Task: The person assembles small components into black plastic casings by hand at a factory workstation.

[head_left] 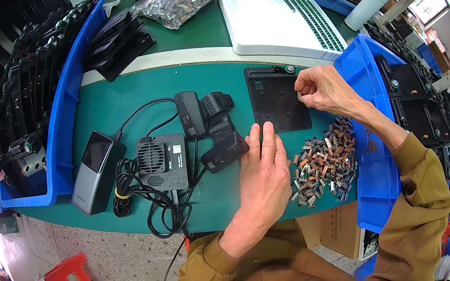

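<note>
A flat black panel (274, 102) with small holes and a round fitting at its top right corner lies on the green mat. My right hand (327, 90) is over the panel's right edge, thumb and fingertips pinched together; a tiny pale bit shows there, too small to name. My left hand (265, 178) lies flat with fingers stretched out, its fingertips by the panel's lower left corner, holding nothing. Close to both hands is a pile of small connector-like parts (325, 164) in orange, white and dark colours. Black camera-like modules (217, 124) touch or nearly touch my left fingers.
Left of the hands sit a grey power bank (97, 171), a vented grey box (162, 163) and coiled black cables (125, 186). Blue bins (67, 105) with stacked black panels flank the mat. Behind are a white tray (262, 17), plastic bags (180, 3) and a white cylinder (366, 9).
</note>
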`<state>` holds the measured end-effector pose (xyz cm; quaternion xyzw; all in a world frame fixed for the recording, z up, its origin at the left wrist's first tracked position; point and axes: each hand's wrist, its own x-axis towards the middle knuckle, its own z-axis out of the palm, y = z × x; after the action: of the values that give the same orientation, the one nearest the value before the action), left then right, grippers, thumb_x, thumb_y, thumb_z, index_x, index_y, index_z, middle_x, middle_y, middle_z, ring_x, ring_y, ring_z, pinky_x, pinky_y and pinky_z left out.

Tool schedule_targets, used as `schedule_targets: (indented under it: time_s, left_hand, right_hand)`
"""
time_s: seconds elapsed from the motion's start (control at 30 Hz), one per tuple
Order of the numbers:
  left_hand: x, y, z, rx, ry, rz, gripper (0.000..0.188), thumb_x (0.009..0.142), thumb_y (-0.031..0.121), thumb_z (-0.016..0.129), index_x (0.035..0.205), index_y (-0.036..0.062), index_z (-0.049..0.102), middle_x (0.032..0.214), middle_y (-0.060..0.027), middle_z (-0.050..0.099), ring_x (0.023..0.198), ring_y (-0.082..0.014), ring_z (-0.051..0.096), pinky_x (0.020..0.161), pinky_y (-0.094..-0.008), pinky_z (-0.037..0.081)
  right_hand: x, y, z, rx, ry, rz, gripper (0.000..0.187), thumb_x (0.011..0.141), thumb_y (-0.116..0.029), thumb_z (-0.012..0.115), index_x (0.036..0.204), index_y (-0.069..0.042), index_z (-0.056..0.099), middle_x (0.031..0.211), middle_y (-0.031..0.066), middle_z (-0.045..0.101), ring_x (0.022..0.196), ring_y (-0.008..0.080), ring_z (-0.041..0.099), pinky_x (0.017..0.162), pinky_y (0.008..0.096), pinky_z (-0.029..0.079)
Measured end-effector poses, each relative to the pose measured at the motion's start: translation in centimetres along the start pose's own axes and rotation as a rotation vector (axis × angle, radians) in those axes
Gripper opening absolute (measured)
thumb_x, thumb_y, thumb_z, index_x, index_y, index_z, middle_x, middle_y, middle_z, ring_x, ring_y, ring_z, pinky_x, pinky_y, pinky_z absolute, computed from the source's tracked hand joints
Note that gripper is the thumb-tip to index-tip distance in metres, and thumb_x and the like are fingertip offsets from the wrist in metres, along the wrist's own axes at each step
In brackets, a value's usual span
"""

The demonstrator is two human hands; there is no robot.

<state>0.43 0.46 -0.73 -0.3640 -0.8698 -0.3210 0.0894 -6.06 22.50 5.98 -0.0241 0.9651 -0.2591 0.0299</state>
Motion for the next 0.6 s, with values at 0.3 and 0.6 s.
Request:
schedule_targets:
  time_s: [0.3, 0.6]
  left_hand:
    - [-0.1, 0.0, 0.1, -0.005, 0.007, -0.001, 0.044, 0.079, 0.006, 0.066, 0.117, -0.0131, 0.053, 0.137, -0.0251, 0.043, 0.128, -0.0418, 0.039, 0.101, -0.0495, 0.038]
    - [0.0, -0.1, -0.1, 0.007, -0.003, -0.001, 0.044, 0.079, 0.006, 0.066, 0.116, -0.0131, 0.054, 0.137, -0.0250, 0.043, 0.128, -0.0418, 0.039, 0.101, -0.0494, 0.039]
  right_hand:
    - [0.7, -1.1, 0.4, -0.235, -0.019, -0.031, 0.016, 0.062, 0.002, 0.056, 0.074, 0.007, 0.065, 0.068, 0.0223, 0.064, 0.065, 0.0338, 0.066, 0.061, 0.0394, 0.052]
    - [0.2, -2.2, -0.6, -0.147, 0.012, 0.070, 0.019, 0.066, -0.003, 0.061, 0.082, 0.005, 0.067, 0.070, 0.0182, 0.066, 0.067, 0.0312, 0.066, 0.063, 0.0387, 0.052]
